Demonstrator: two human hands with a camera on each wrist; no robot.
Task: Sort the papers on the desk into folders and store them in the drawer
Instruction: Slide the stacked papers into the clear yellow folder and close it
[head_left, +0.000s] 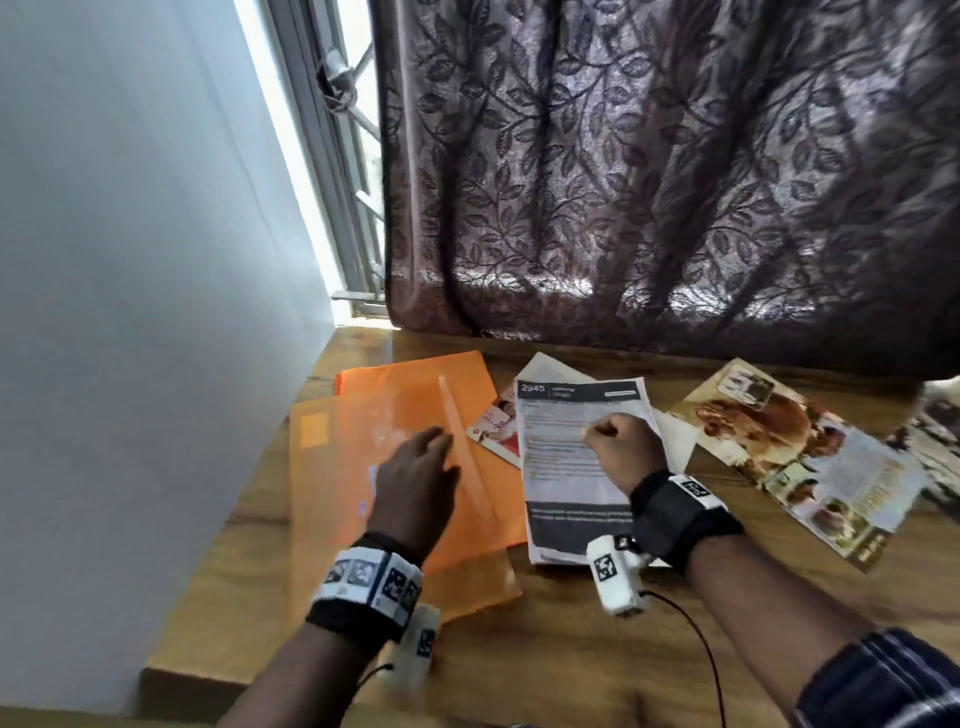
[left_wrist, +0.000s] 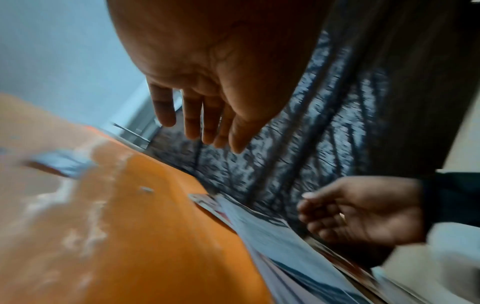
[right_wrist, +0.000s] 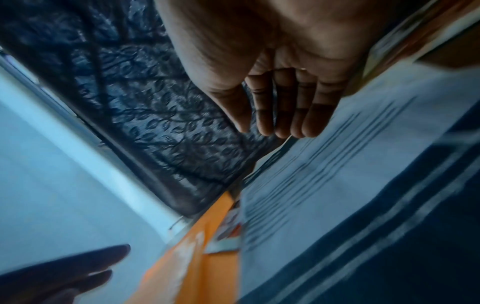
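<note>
On the wooden surface (head_left: 545, 649), two orange plastic folders (head_left: 415, 415) lie overlapped at the left, one further back and partly covered by the nearer one. The left hand (head_left: 415, 483) is spread above the near folder, fingers (left_wrist: 192, 115) straight and relaxed; its grip is wide and holds nothing, and the left wrist view shows a gap between fingertips and folder.

Just right of the folders lies a printed sheet (head_left: 571, 467) with a dark header reading "2945" and a dark band at its near end. The right hand (head_left: 626, 447) is over the middle of this sheet, fingers loosely curled in the head view but nearly straight in the right wrist view; whether it pinches the paper I cannot tell.

A small red and white card (head_left: 496, 426) peeks out between folder and sheet. Further right lie colour food brochures (head_left: 795, 457). A leaf-patterned curtain (head_left: 675, 182) hangs at the far edge.
</note>
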